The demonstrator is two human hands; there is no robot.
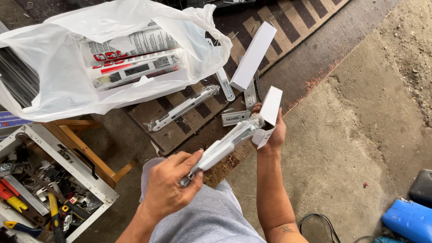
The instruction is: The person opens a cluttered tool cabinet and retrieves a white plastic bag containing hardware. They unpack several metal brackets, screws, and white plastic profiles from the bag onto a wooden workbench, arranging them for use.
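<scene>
From the head camera, the left hand [168,189] is pinching the near end of a long white metal fitting [222,146], wrapped in clear crinkly plastic, fingers closed tight around it. The right hand [270,132] is gripping a slim white cardboard box [269,114] by its lower part, fingers curled behind it, and the far end of the fitting is sitting at the box's open mouth; it may be partly inside, hard to tell. Both are hovering above the grey-clad knee, near the middle of the scene. Beyond them, a second white box [253,56] is lying closed on a brown striped mat [310,18], with a bagged white fitting [182,109] to its left and a small shiny steel plate [235,118] just beside the right hand. Far left, a floppy white plastic bag [49,85] is gaping over printed packages. Near left, a white tray [96,182] is holding jumbled hand tools. Near right, a smooth blue plastic container [409,220] is resting on dusty concrete.
</scene>
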